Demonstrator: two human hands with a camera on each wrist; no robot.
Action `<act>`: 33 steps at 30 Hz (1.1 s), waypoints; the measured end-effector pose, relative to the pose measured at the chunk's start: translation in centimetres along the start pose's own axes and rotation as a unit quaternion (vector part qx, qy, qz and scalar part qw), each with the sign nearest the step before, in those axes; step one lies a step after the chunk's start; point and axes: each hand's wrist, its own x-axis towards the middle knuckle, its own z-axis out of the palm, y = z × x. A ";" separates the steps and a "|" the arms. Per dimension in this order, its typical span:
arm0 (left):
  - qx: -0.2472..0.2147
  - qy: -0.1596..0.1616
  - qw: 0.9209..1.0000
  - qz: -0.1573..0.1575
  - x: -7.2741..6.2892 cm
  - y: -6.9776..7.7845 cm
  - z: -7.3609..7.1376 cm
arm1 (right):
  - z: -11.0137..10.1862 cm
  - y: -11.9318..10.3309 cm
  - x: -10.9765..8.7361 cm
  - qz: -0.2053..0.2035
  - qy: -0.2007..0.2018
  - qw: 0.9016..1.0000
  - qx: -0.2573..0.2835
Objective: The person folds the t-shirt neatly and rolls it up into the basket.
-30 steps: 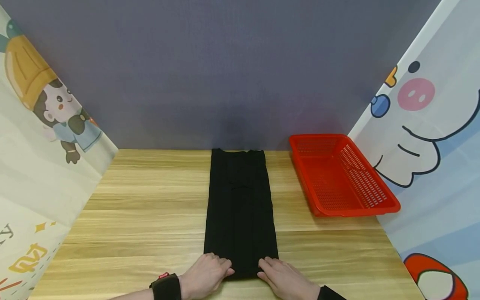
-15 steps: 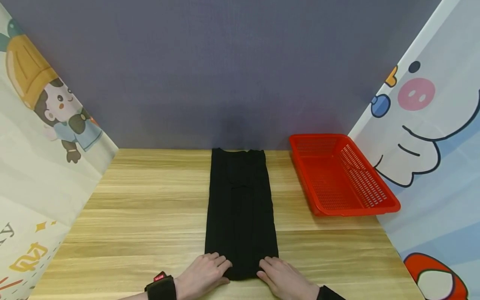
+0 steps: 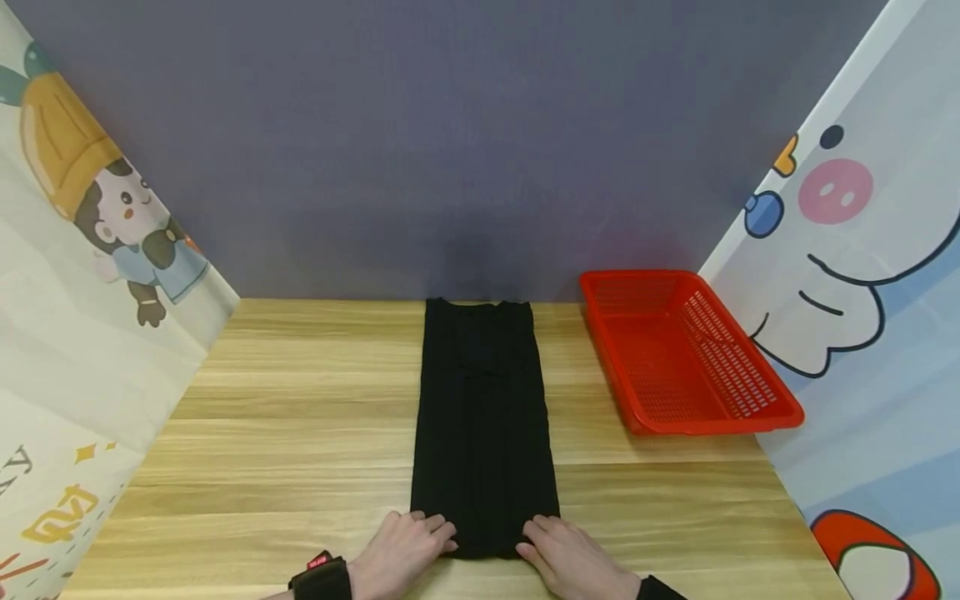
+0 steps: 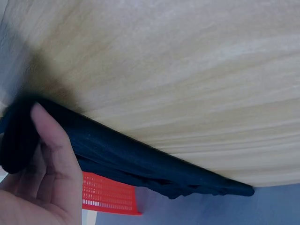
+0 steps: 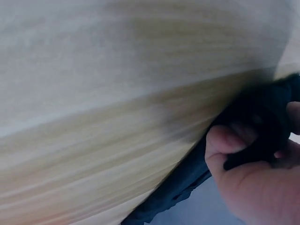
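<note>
A black garment (image 3: 483,417), folded into a long, narrow strip, lies on the table from its back edge toward me. In the head view, my left hand (image 3: 405,550) is at its near left corner. The left wrist view shows the thumb (image 4: 52,129) over the cloth's edge and the other fingers behind it, pinching the black fabric (image 4: 126,150). At the near right corner, my right hand (image 3: 573,557) grips the cloth. Thumb and fingers (image 5: 225,140) are curled round the dark fabric (image 5: 262,108) in the right wrist view. The fold's inside is hidden.
A red plastic basket (image 3: 675,350) with perforated sides stands at the back right of the wooden table (image 3: 300,400). A grey panel (image 3: 480,150) rises behind the table. Cartoon-printed sheets (image 3: 90,350) flank both sides.
My left hand has shifted slightly left along the garment's near edge. The right hand has hardly moved. The garment and basket stay in place on the table.
</note>
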 end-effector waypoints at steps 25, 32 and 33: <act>-0.116 -0.142 0.982 -0.040 0.1 -0.5 0.7 | 0.2 0.2 0.1 0.011 0.047 0.997 -0.058; -0.125 -0.112 0.984 -0.052 0.3 -0.3 0.8 | 0.6 -0.2 0.4 -0.064 0.122 0.988 -0.071; -0.125 -0.106 0.985 -0.051 0.3 -0.3 0.8 | 0.7 0.0 0.5 -0.065 0.120 0.989 -0.054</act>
